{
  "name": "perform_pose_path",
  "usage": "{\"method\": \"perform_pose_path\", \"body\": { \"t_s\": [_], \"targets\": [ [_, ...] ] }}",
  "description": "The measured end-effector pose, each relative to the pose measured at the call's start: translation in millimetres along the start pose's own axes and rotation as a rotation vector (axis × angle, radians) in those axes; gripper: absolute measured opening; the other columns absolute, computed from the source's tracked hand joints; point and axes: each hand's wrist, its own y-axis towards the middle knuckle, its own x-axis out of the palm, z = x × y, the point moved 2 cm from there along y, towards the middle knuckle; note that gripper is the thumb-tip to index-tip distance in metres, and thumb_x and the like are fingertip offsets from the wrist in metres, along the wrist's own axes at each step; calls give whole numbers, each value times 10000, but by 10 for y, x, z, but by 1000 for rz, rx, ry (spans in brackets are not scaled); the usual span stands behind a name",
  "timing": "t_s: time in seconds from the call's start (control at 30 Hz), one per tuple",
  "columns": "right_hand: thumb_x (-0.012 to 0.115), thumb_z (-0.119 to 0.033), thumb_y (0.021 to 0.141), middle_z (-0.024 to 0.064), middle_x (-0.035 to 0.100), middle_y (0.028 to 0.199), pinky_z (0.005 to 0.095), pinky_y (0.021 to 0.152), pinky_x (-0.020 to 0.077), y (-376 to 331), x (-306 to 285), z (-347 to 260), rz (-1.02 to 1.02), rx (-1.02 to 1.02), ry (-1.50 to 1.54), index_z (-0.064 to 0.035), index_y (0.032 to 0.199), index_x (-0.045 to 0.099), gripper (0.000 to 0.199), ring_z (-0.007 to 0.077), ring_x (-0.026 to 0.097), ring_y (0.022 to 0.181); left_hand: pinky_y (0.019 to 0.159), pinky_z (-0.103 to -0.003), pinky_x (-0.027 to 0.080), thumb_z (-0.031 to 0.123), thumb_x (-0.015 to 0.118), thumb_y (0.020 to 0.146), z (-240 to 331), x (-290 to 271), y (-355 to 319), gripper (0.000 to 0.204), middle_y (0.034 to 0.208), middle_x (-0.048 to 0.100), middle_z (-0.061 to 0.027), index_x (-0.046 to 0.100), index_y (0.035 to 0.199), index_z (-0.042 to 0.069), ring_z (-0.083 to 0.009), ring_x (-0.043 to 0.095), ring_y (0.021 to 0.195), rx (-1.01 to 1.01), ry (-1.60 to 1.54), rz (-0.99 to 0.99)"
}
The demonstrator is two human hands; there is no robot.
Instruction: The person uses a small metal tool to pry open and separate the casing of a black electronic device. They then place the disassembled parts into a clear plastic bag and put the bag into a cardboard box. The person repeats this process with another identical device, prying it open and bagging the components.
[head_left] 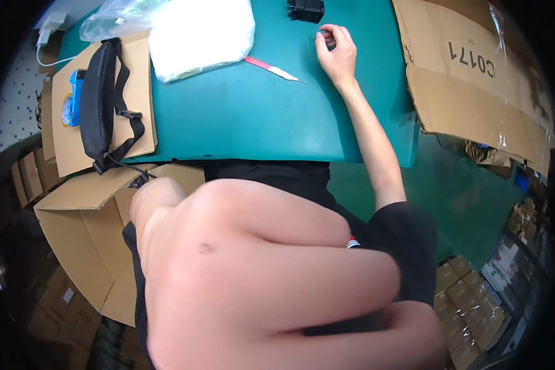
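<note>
My left hand (253, 265) looms very large just under the camera, its back toward me. Its fingers stretch to the right with gaps between them, their tips bent away from view; nothing shows in it. My right hand (338, 55) rests at the far part of the green table (240, 123), fingers loosely curled and thumb apart from them, holding nothing that I can see. Just beyond its fingertips sits a small black part (306, 10), cut off by the picture's edge. Left of this hand lies a slim red-and-white tool (272, 68) with a thin pointed tip.
A white plastic bag (200, 37) lies at the far left. Beside it, a black waist bag (98, 102) and a blue object (75, 98) rest on cardboard. An open carton (83, 246) stands at the lower left, and another cardboard box (468, 74) at the right edge.
</note>
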Motion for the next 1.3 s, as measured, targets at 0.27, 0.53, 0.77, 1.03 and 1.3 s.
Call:
{"method": "perform_pose_path", "body": {
  "t_s": [0.27,0.53,0.77,1.03,1.3],
  "targets": [
    [799,-319,857,138,583,1169,378,858,545,275,151,178,82,177,-113,-40,1229,633,493,255,625,1045,554,-296,497,-36,634,856,96,-257,-194,220,864,683,-117,667,1068,16,-181,625,634,-28,11,104],
    [817,-524,805,160,658,1216,401,991,506,669,362,683,-62,424,-45,-51,1063,757,542,270,621,1163,710,-333,564,-67,633,878,-731,-523,-842,230,866,697,-116,689,1093,-8,-227,682,737,-511,264,254],
    [887,-228,777,119,694,1235,364,943,544,9,-143,105,-104,186,7,-31,793,632,323,234,682,1109,927,-398,542,0,642,898,-1775,-154,-1653,304,1175,672,-154,658,1200,32,-318,669,1075,-677,644,54],
    [896,-28,701,217,610,1391,481,1112,497,-1129,-586,-498,-85,139,209,-10,734,619,279,337,578,1340,987,-450,485,96,697,893,-2641,357,-1852,332,1199,605,-154,633,1207,12,-339,589,1151,-407,970,-64],
    [904,-29,684,155,615,1327,419,1070,505,-1520,-604,-478,-129,203,307,-64,1118,620,520,274,616,1240,788,-476,492,175,713,907,-2820,472,-1782,214,970,544,-117,560,980,46,-329,593,926,-548,957,-190]
  ]
}}
